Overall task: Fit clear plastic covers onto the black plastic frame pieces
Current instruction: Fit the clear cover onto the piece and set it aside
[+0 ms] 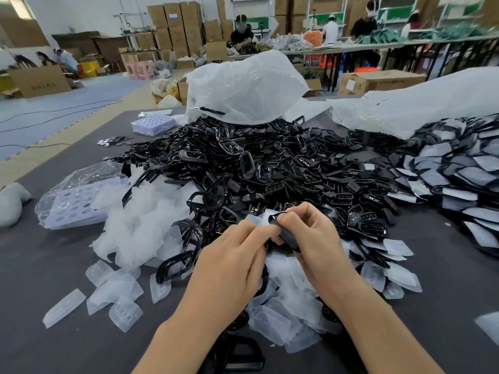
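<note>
While left hand [229, 265] pinches clear cover [260, 219], right hand [314, 238] frame piece [288, 237]: grey table [40, 265], parts heap [270, 163], cartons [175, 22] behind.

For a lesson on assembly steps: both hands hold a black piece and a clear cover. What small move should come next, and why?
Probably press the clear cover onto the black frame piece until it seats: the right hand grips the frame, the left hand pinches the cover against it, and the cover's edge juts out beyond it.
</note>
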Motion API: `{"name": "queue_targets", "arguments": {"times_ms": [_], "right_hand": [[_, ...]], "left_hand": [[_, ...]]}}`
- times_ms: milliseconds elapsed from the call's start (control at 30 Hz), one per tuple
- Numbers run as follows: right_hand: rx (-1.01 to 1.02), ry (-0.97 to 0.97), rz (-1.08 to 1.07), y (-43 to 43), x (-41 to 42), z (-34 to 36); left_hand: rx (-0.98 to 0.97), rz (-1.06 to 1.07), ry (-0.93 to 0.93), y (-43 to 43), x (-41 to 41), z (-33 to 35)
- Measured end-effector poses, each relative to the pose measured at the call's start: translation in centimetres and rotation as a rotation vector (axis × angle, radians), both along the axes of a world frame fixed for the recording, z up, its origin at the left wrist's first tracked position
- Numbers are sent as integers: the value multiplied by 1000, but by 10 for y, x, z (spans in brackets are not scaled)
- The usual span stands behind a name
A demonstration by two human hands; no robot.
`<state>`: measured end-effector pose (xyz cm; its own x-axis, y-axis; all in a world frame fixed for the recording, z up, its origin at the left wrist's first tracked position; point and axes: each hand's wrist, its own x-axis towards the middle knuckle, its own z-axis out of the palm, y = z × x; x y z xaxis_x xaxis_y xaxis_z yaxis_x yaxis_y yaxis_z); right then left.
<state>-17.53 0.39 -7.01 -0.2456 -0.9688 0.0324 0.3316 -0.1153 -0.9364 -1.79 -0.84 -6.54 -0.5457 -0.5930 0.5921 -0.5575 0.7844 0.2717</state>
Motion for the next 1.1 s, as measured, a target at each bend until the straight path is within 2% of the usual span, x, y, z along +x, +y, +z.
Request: {"name": "queue_targets", "arguments": {"times_ms": [100,367,500,700,900,1100], "right_hand": [[-1,34,-23,1,0,3],[-20,17,-21,1,-7,3],[-35,39,19,1,-5,3],[-30,102,92,2,-3,2],[-13,173,154,3,1,-2],[10,180,141,4,1,-2]], "left_hand": [[-20,-58,-29,2,-2,0],[131,-211,41,13,-8,-2],[94,-90,158,5,-1,3],[8,-72,65,-5,8,2],[-85,48,-16,-11,14,3],[-106,92,89,-10,13,0]]}}
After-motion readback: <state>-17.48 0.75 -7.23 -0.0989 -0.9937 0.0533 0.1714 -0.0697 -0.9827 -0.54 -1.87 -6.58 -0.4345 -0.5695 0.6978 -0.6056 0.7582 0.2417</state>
